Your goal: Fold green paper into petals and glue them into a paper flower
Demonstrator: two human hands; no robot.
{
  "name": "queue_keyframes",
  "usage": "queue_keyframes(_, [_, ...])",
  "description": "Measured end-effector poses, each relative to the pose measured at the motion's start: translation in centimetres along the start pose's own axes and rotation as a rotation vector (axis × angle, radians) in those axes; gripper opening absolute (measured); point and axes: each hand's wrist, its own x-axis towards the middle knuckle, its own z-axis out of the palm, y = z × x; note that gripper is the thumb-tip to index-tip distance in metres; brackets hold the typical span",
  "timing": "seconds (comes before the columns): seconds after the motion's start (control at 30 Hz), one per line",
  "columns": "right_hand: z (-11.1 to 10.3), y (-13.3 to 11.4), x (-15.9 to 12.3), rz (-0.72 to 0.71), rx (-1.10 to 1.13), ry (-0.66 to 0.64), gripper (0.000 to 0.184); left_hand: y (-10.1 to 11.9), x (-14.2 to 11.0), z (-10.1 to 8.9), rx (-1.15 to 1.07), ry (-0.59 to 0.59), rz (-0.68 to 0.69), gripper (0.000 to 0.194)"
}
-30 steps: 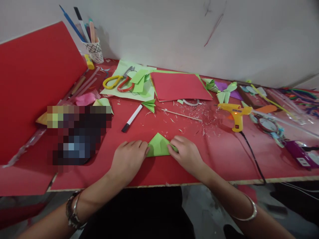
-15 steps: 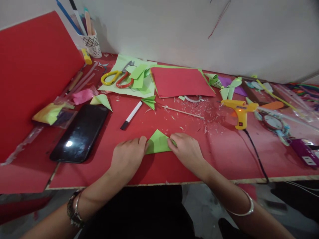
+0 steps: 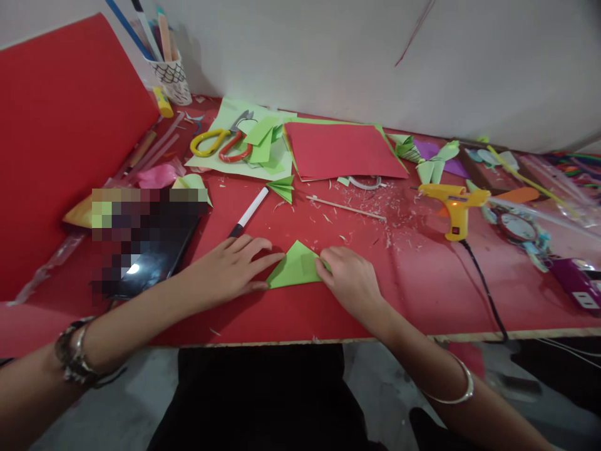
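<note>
A green sheet of paper (image 3: 297,266), folded into a triangle, lies flat on the red table with its point facing away from me. My right hand (image 3: 350,275) has its fingers curled at the paper's right corner, gripping it. At the left corner is my left hand (image 3: 235,266), its fingers spread and its thumb close to or touching the paper's edge. Just beyond that hand lies a white marker with a black cap (image 3: 252,211), partly hidden by my fingers. A small pleated green paper piece (image 3: 282,187) rests by the marker's far end.
Behind are scissors (image 3: 210,143) on pale green paper and a stack of red sheets (image 3: 345,150). On the right stands a yellow glue gun (image 3: 455,207), its cord crossing the table edge. A thin stick (image 3: 347,208) lies among shavings. A phone (image 3: 159,263), partly pixelated, lies left.
My left hand has let go of the paper's left edge and opened, its fingers now spread leftward toward the marker. My right hand keeps its place on the right corner.
</note>
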Motion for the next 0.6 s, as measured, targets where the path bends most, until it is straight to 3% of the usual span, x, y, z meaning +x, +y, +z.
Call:
queue_keyframes(0.13, [0.0,0.0,0.0,-0.021,-0.027,0.008,0.025,-1.5,1.1,-1.0,-0.033,-0.141,0.127,0.060])
queue_keyframes(0.3, [-0.1,0.0,0.0,-0.025,-0.021,-0.004,0.024,-2.4,2.2,-1.7,-0.027,-0.172,0.252,0.063])
queue_keyframes(0.6, [0.0,0.1,-0.1,-0.035,-0.003,0.011,0.020,-2.6,2.7,-1.9,-0.022,-0.190,0.252,0.068])
